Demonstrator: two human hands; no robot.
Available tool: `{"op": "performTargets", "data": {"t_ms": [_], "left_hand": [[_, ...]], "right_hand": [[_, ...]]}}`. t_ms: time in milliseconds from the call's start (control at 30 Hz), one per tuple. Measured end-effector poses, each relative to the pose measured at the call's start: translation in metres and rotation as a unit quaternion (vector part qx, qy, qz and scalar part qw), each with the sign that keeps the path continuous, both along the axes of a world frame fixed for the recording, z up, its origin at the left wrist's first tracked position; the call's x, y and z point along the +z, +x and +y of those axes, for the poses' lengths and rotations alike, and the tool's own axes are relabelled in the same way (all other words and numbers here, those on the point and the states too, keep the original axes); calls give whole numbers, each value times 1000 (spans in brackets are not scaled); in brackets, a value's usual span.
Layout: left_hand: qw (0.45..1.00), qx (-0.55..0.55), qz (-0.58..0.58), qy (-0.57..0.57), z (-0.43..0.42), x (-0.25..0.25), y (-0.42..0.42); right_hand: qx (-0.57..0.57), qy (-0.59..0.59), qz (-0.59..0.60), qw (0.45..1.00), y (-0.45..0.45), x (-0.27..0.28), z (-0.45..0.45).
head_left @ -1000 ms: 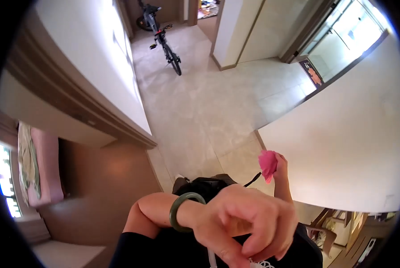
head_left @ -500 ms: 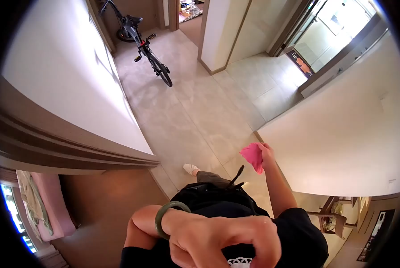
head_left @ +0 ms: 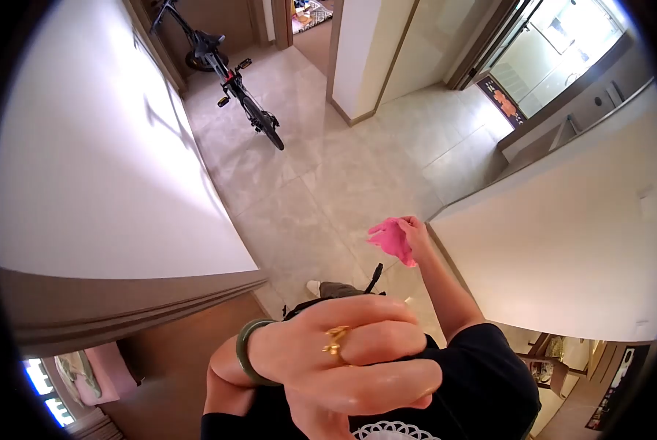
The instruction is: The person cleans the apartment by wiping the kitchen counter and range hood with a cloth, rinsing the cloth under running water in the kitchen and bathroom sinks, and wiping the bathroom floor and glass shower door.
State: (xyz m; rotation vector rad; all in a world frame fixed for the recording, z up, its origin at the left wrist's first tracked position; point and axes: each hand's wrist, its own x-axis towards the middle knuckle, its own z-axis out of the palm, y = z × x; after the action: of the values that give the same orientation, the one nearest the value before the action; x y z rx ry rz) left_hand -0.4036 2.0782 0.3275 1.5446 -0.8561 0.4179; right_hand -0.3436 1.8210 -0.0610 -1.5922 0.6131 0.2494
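Close to the camera, at the bottom middle, is my left hand (head_left: 350,359), its fingers curled in and its palm side hidden. A green bangle (head_left: 246,352) circles that wrist and a gold ring (head_left: 334,345) sits on one finger. Whatever these fingers hold, if anything, does not show. My right hand (head_left: 414,233) is stretched forward beside the white wall end, closed on a crumpled pink cloth (head_left: 394,240) that hangs out to the left with a ragged edge. A black strap (head_left: 374,279) sticks up at my waist, behind the left hand.
A dark bicycle (head_left: 233,81) stands on the pale tiled floor (head_left: 321,183) ahead. White walls flank me left (head_left: 116,183) and right (head_left: 555,249). A glass door (head_left: 555,59) with a dark mat (head_left: 500,100) is at far right; a brown-floored room (head_left: 174,345) lies lower left.
My left hand has turned and risen slightly, now showing the ring and the backs of its fingers. My right hand has moved a little left and forward with the pink cloth, which hangs more spread.
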Motion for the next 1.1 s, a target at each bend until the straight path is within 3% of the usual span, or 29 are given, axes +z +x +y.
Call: {"op": "performTargets", "data": {"t_ms": [67,100,200,233,300,333,400,600,733,767,833,933,1000,1067,1100], "left_hand": [[996,-56,61,-20,-1,-1,16],[977,-162,4,-142,-8,-10,31],[874,-335,-68,-344,-25,-43,47],[935,-260,-84,-225,-15,-38,44],[975,-217,-31,-34,-1,-24,50],[970,-230,-51,-59,-2,-39,56],[970,-234,30,-52,7,-49,59],[996,-81,41,-3,53,-90,54],[970,90,210,86,109,-164,28],[971,85,207,87,116,-184,19],[911,157,379,51,128,-227,2],[910,126,384,93,161,-299,-13],[905,109,401,91,144,-306,-8],[900,93,416,93,124,-306,10],[898,90,418,101,114,-302,26]], "right_hand": [[-9,-7,8,1000,7,0,0],[-19,12,9,1000,8,-2,-1],[-26,20,5,999,11,-15,-2],[-24,11,-6,1000,14,-21,-3],[-19,-14,7,1000,17,-28,-5],[-13,-38,20,999,18,-29,-4],[-6,-19,12,1000,20,-34,0],[11,-16,-5,1000,26,-42,10],[3,-49,-21,999,21,-51,17],[-3,-49,-23,999,20,-50,13],[-57,29,-34,997,16,-35,0],[-104,56,0,993,1,-12,-23],[-130,55,9,990,-8,-14,-44],[-246,157,3,956,-10,-8,-68],[-250,166,11,954,-7,-15,-80]]}}
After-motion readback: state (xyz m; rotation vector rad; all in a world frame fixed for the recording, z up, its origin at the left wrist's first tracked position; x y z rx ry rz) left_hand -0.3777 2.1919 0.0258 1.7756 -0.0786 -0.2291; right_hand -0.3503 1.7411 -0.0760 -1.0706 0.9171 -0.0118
